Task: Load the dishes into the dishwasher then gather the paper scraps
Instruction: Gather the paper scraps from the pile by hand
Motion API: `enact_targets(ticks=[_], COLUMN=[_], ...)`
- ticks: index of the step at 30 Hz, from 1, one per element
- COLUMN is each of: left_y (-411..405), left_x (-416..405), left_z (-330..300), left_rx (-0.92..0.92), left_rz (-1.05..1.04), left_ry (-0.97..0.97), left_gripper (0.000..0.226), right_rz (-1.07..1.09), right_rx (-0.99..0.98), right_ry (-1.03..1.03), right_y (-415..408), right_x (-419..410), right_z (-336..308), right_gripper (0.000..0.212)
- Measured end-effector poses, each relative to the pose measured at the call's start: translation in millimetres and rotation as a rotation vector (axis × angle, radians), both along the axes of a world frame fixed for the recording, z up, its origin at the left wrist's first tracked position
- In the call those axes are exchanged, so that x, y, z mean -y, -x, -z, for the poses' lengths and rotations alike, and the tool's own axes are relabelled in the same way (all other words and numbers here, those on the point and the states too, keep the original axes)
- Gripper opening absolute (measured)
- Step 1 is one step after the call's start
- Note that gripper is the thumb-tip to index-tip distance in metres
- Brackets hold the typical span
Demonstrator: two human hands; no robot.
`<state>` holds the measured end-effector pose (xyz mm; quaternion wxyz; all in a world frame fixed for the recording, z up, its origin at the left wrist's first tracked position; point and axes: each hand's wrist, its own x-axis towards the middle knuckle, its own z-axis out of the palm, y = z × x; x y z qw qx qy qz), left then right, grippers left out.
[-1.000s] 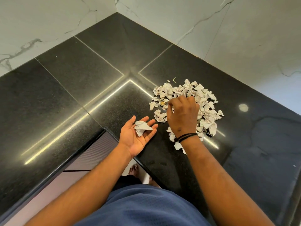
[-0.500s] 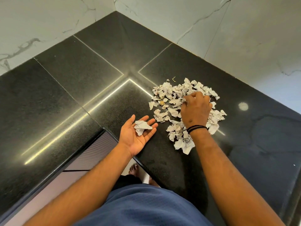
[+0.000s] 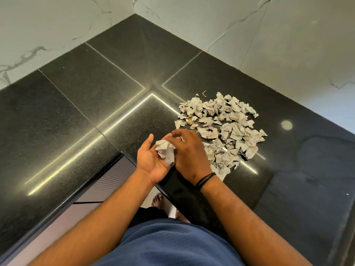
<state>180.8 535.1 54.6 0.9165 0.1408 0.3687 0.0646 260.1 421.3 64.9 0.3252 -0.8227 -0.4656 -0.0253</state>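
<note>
A pile of crumpled white paper scraps (image 3: 226, 121) lies on the black granite countertop (image 3: 92, 96), right of the inner corner. My left hand (image 3: 149, 164) rests palm up at the counter's front edge and cups a small wad of paper scraps (image 3: 164, 148). My right hand (image 3: 192, 152), with a black band at the wrist, lies across the left palm. Its fingertips curl onto that wad. The near-left part of the pile is hidden behind the right hand.
White marble walls (image 3: 249, 35) meet behind the counter in a corner. The counter's front edge (image 3: 119, 156) makes an inner L, with a ribbed cabinet front (image 3: 109, 179) below it. My bare foot (image 3: 158, 200) shows on the floor. A small green bit (image 3: 204, 93) lies beyond the pile.
My right hand has come back from the pile to the left palm, bringing more scraps. The wad in the left hand is larger. The left hand has stayed in place.
</note>
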Motion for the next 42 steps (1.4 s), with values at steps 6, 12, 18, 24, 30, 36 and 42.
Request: enact_targets(ticks=[6,12,18,24,30,36,42], left_y=[1.0,0.5,-6.2,-4.6,-4.8,-7.0,-13.2], left_x=[3.6,7.3,8.9,11.8,8.8,8.5,12.6], left_z=[0.5,1.7,-1.9,-3.0,-6.6,-3.5,-3.4], left_rx=[-0.022,-0.02,-0.045,-0.05,-0.058,-0.033,0.015], left_rz=[-0.044,-0.077,-0.118,-0.13,-0.137,-0.18,-0.171], left_ry=[0.018,0.038,0.032,0.04,0.032,0.006,-0.007], left_gripper=[0.061,0.061,0.06,0.061,0.061,0.066,0.072], right_rz=[0.564,0.612,0.631,0.613,0.618,0.485,0.22], right_rx=[0.038,0.007,-0.021,0.014,-0.014,-0.178,-0.278], right_ry=[0.28,0.541,0.313,0.418,0.444,-0.047,-0.037], right_y=[-48.9,-64.7,-65.4,-67.3,-70.9,-39.3,21.8], right_x=[20.4,19.3,20.9,24.6,20.0,2.8,-18.3], right_z=[-0.3,3.5,0.9,4.2,10.4,-20.6,-24.0], right_gripper=[0.027,0.02,0.017,0.024,0.016,0.003,0.016])
